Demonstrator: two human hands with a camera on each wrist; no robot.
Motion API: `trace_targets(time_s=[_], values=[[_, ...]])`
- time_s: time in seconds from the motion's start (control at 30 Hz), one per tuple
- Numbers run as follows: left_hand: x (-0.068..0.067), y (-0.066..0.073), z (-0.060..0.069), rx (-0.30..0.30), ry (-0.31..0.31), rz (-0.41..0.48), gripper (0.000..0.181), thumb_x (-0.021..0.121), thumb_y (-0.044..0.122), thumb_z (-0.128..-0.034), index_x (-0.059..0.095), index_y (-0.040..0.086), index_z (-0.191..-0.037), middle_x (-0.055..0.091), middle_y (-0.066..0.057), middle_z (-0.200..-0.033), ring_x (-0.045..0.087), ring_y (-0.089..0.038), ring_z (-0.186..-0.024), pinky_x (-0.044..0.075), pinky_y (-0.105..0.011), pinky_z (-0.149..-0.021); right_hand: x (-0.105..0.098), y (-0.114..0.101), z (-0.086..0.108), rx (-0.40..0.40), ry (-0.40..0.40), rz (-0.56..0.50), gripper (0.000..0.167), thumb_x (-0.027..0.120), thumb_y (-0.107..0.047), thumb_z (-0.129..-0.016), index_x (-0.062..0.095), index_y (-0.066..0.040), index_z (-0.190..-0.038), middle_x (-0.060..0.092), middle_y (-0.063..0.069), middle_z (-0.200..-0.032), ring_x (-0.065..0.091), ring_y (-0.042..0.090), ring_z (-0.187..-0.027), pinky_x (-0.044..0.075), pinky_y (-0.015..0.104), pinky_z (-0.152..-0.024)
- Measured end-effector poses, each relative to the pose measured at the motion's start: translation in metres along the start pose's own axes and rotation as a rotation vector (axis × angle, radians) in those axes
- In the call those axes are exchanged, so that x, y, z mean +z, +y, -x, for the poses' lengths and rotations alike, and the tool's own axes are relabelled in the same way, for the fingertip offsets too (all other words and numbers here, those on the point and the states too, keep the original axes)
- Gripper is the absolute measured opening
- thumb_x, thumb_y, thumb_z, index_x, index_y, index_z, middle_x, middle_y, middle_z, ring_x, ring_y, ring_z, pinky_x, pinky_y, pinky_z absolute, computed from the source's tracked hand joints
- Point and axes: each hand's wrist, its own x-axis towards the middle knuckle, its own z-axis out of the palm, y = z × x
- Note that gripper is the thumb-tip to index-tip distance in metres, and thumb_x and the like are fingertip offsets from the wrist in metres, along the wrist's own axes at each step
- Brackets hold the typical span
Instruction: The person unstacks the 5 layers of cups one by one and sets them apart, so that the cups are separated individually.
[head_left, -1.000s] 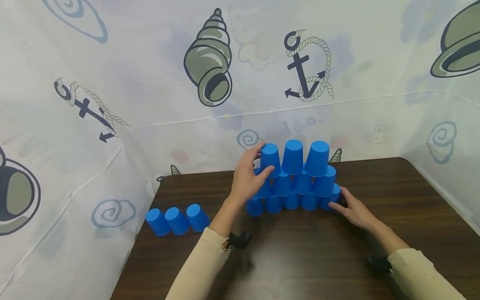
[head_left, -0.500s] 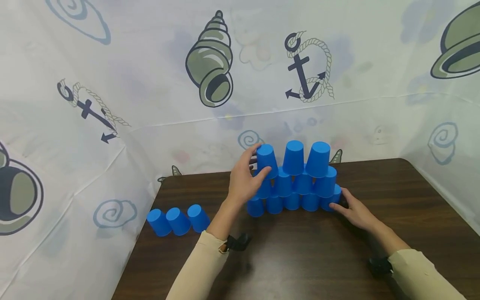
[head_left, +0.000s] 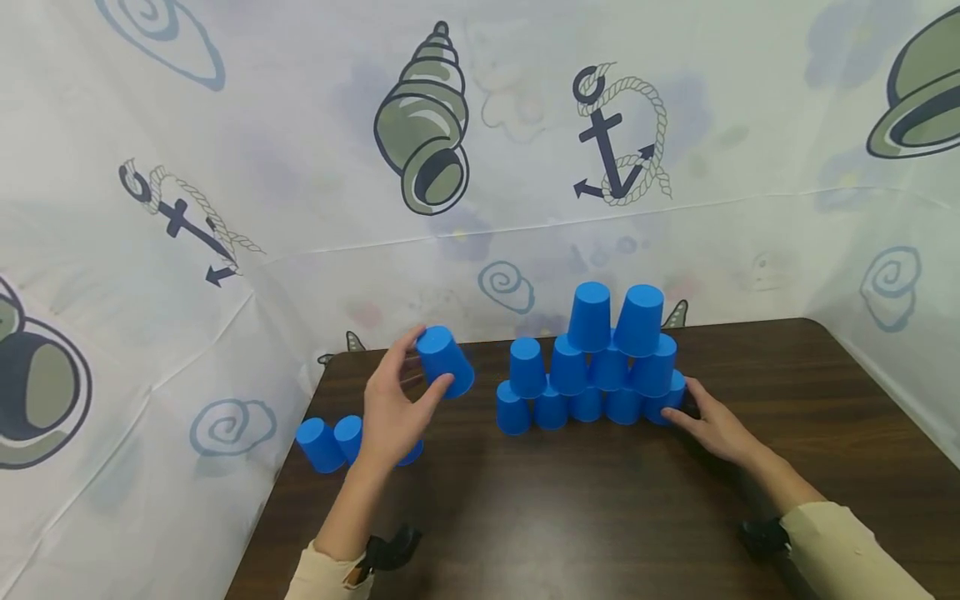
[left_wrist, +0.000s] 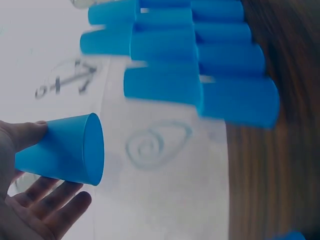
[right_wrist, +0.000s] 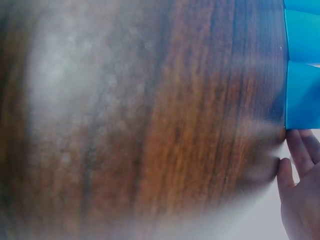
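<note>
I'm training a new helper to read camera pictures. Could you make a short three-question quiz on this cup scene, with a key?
1. Multiple choice: what does the left hand hold?
A) A coiled rope
B) A single blue cup
C) Two nested cups

2. True or false: the right hand is holding a cup up in the air.

3. Count: how many cups are in the top row of the stack?

Key:
1. B. The cup is off the table, apart from the stack.
2. False. The hand is low, at the right-end cup of the bottom row.
3. Two.
</note>
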Motion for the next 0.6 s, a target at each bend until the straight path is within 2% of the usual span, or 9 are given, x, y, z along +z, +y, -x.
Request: trace_targets(time_s=[0.1, 0.23, 0.37, 0.47, 0.6], values=[[-0.026, -0.013, 0.021, -0.068, 0.046, -0.04, 0.07, 0.079, 0.02, -0.0841, 0.045, 0.028, -0.145, 0.062, -0.008, -0.124, 0.066, -0.03, -0.105, 0.056, -0.053, -0.081, 0.0, 0.0, 0.001, -0.001, 0.002, -0.001, 0.078, 0.055, -0.042, -0.099, 0.018, 0.002, -0.151, 0.031, 0.035, -0.147, 0.03, 0.058, -0.132, 0.028, 0.074, -0.099], [-0.058, -0.033, 0.055, -0.198, 0.103, -0.132, 0.072, 0.081, 0.022, -0.0827, 0.045, 0.032, -0.145, 0.061, -0.008, -0.128, 0.065, -0.034, -0.105, 0.055, -0.055, -0.079, 0.0, -0.001, 0.001, 0.001, -0.002, 0.001, 0.078, 0.055, -0.042, -0.099, 0.018, 0.002, -0.151, 0.03, 0.035, -0.148, 0.03, 0.058, -0.132, 0.028, 0.074, -0.099], [-0.085, -0.052, 0.087, -0.342, 0.155, -0.25, 0.073, 0.08, 0.021, -0.0834, 0.044, 0.025, -0.146, 0.057, -0.015, -0.133, 0.063, -0.043, -0.106, 0.053, -0.056, -0.08, 0.0, -0.001, 0.001, 0.006, -0.003, 0.004, 0.077, 0.055, -0.042, -0.099, 0.018, 0.002, -0.151, 0.03, 0.036, -0.147, 0.03, 0.059, -0.132, 0.028, 0.074, -0.099], [-0.103, -0.064, 0.104, -0.441, 0.182, -0.333, 0.074, 0.079, 0.019, -0.0845, 0.041, 0.017, -0.148, 0.053, -0.023, -0.135, 0.06, -0.05, -0.106, 0.052, -0.057, -0.081, 0.0, -0.002, 0.002, 0.005, 0.002, 0.004, 0.076, 0.055, -0.041, -0.1, 0.019, 0.003, -0.15, 0.031, 0.036, -0.147, 0.031, 0.058, -0.131, 0.028, 0.074, -0.099], [-0.119, -0.084, 0.122, -0.553, 0.158, -0.406, 0.076, 0.078, 0.018, -0.0853, 0.038, 0.011, -0.149, 0.05, -0.028, -0.136, 0.057, -0.055, -0.107, 0.05, -0.059, -0.081, 0.0, -0.003, 0.002, 0.009, -0.001, 0.006, 0.076, 0.054, -0.042, -0.1, 0.019, 0.003, -0.15, 0.032, 0.036, -0.146, 0.032, 0.058, -0.131, 0.029, 0.074, -0.099]])
